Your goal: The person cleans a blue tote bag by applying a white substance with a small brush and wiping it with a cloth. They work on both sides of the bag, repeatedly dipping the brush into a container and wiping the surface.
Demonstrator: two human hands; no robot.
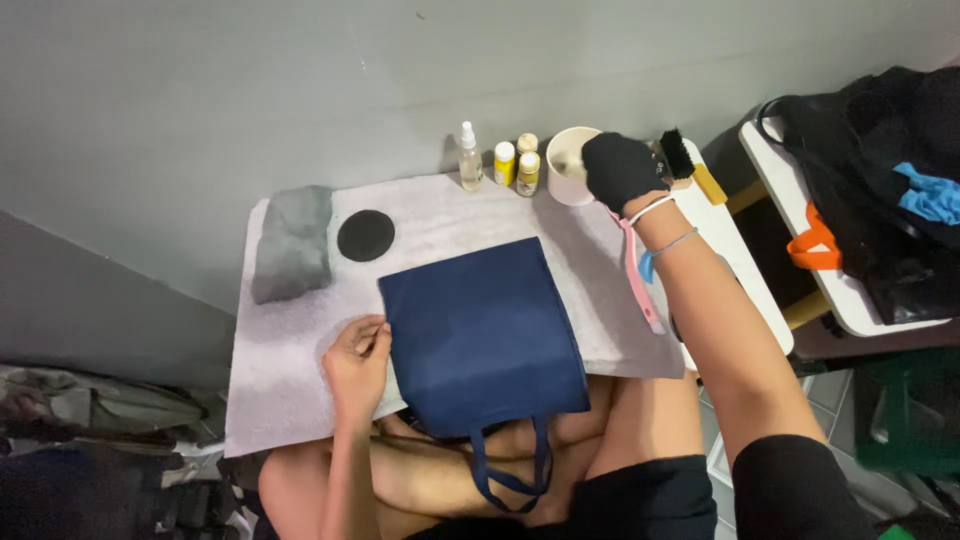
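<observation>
Navy tote bag [482,335] lies flat in the middle of the worktop [745,270], on a pale grey towel [290,370] that covers most of the top. Its long axis runs from the far edge to the near edge, tilted a little, with the closed bottom toward the wall and the two handles [508,470] hanging off the near edge over the person's lap.

Left hand [357,362] sits at the bag's left edge, bare, fingers pinched together on the fabric right at the seam. Right hand [620,170], in a black glove, is up at the far right corner, fingers curled tight around a brush [680,155] with dark bristles and a yellowish handle that sticks out to the right. It is held right at the rim of a white cup [570,165].

Around the far edge: a clear spray bottle [469,158], then three small yellow bottles [517,165] bunched just beside the cup. At the far left corner a folded grey cloth [293,243], and beside it a round black pad [365,235]. A pink strip [638,275] lies under the right forearm, along the towel's right edge.

Nothing sits on the bag itself. Off to the right, a second small table holds a black bag [880,190] with an orange strap and something blue.
</observation>
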